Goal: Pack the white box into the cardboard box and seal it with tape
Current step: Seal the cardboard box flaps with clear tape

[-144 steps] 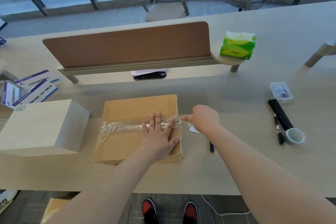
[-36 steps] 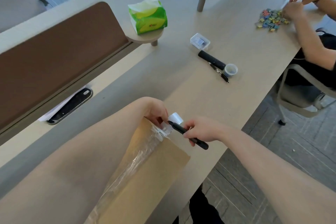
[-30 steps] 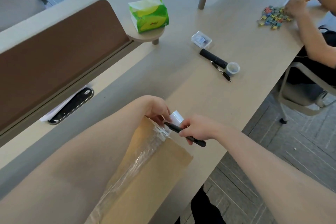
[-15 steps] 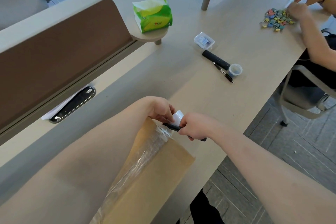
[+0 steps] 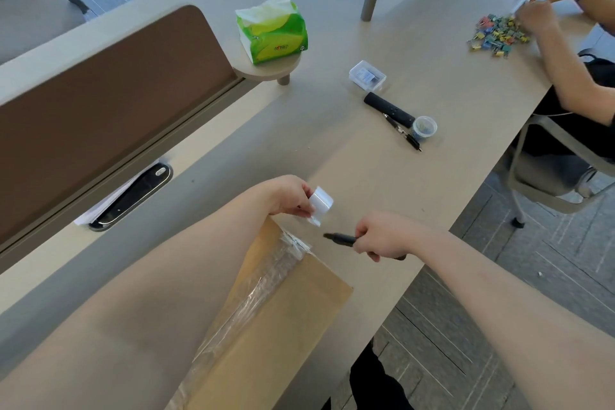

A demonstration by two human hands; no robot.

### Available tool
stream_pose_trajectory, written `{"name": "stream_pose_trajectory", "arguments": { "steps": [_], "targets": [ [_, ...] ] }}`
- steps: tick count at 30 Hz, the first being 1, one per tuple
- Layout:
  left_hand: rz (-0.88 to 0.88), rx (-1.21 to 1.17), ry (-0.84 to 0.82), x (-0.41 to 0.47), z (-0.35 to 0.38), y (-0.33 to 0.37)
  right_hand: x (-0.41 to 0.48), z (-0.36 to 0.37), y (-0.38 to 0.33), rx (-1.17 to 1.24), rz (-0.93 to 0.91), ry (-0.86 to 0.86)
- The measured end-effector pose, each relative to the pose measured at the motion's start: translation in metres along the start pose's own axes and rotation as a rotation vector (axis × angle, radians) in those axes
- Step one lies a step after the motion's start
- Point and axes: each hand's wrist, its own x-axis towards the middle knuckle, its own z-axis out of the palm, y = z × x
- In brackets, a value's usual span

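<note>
While you look down through the head camera, your left hand (image 5: 288, 197) sits at mid-frame, fingers pinched on the small white tape roll (image 5: 321, 201) just above the far end of the cardboard box (image 5: 283, 316). That box lies at lower centre, with a clear tape strip (image 5: 266, 283) along its top. To the right, your right hand (image 5: 382, 240) has its fingers curled tight round a black pen-like tool (image 5: 339, 237), whose tip points left, apart from the roll. A green tissue pack (image 5: 273, 30) stands at upper centre.

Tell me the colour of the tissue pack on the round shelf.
The tissue pack is green with yellow, white tissue on top; head view.
</note>
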Motion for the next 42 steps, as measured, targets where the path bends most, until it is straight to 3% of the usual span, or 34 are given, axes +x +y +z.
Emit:
{"name": "stream_pose_trajectory", "arguments": {
  "steps": [3, 10, 16, 31, 37, 42],
  "targets": [
    [0.107, -0.06, 0.145, -0.009, -0.008, 0.01, -0.002, 0.002, -0.009, 0.213, 0.004, 0.015],
    [0.259, -0.136, 0.329, -0.057, -0.023, 0.038, 0.007, 0.028, -0.059, 0.432, -0.072, 0.206],
    [0.314, -0.192, 0.431, -0.092, -0.03, 0.035, 0.022, 0.051, -0.084, 0.432, -0.08, 0.305],
    [0.296, -0.307, 0.472, -0.118, -0.02, 0.01, 0.016, 0.06, -0.073, 0.491, -0.011, 0.187],
    [0.294, -0.331, 0.475, -0.12, -0.012, 0.006, 0.019, 0.072, -0.071, 0.521, 0.006, 0.366],
    [0.304, -0.374, 0.459, -0.122, -0.012, -0.002, 0.015, 0.071, -0.074, 0.439, 0.007, 0.405]
  ]
}}
